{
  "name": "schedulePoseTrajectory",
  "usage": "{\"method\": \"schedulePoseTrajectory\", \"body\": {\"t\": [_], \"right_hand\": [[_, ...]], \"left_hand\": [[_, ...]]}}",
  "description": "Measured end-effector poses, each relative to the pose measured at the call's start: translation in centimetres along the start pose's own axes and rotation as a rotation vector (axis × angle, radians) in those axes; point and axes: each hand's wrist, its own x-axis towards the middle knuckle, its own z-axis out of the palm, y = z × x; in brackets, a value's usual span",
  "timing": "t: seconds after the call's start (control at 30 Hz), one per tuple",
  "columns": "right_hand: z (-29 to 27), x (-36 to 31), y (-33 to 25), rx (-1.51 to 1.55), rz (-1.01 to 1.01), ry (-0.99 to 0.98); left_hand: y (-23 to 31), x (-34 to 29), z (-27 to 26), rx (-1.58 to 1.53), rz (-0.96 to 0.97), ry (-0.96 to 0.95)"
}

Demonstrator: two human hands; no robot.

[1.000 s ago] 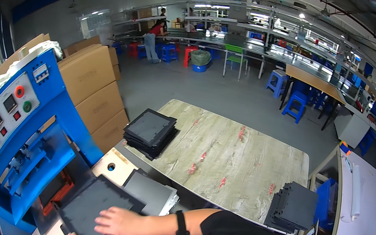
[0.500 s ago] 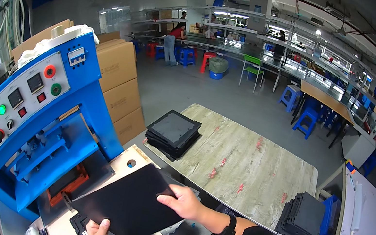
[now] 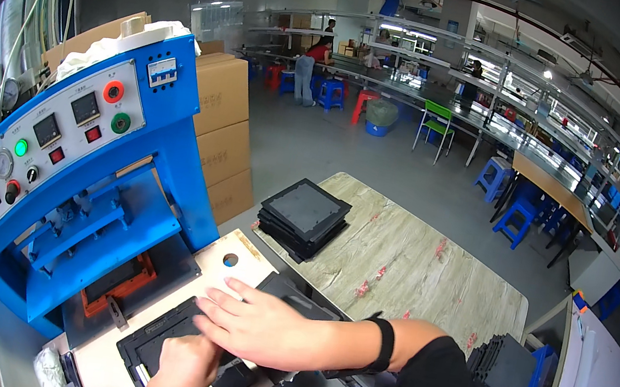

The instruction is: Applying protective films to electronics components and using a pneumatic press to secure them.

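A black plastic frame-like panel (image 3: 148, 342) with raised edges lies on the pale wooden bench, in front of the blue press. Over it, my left hand (image 3: 186, 368) is closed with its fingers curled; what they grip, if anything, is hidden. My right hand (image 3: 252, 326) reaches across from the right, its fingers stretched out above my left hand and the panel. Beneath my right forearm, a dark flat panel (image 3: 294, 295) shows in part. A light strip is visible under my hands, too covered to name.
The blue press (image 3: 199, 200) with dials and buttons stands at left, an orange-red fixture (image 3: 120, 289) inside it. A stack of black panels (image 3: 305, 213) is on the wood-patterned table (image 3: 399, 248); more black panels (image 3: 502, 370) stand at right. Cartons (image 3: 219, 151) rise behind the press.
The black panel held up between both hands is no longer raised. My hands have come together low over the frame-like panel, the right one moving left. The view has shifted slightly.
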Motion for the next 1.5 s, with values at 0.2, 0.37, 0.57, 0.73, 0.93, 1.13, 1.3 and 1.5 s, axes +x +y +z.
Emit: {"method": "schedulePoseTrajectory", "body": {"t": [0.2,0.37,0.57,0.73,0.93,1.13,1.3,1.5], "right_hand": [[2.7,-1.7,2.3,0.182,0.151,-0.448],[3.0,-2.5,2.8,0.275,0.114,-0.278],[6.5,-1.0,2.7,0.367,0.077,-0.266],[5.9,-1.9,5.4,0.407,0.217,0.014],[0.8,-8.1,6.9,0.713,1.106,0.23],[0.9,-10.5,4.2,0.598,1.288,0.433],[-5.4,-8.7,0.2,0.044,1.258,0.062],[-7.6,-8.5,-3.6,-0.138,1.428,0.025]], "left_hand": [[0.5,1.0,-1.7,0.085,-0.038,0.175],[-1.9,-2.7,-3.4,-0.16,-0.193,0.153],[-1.9,-3.4,-3.4,-0.06,-0.176,0.105],[-6.3,-4.9,-1.6,-0.284,-0.411,0.365],[-21.8,-11.4,6.7,-0.237,-0.843,-0.032],[-40.0,-14.1,13.2,0.369,-0.847,-0.261],[-45.2,-13.3,12.7,0.393,-0.894,-0.302],[-51.3,-16.6,15.5,0.202,-0.872,0.08]]}}
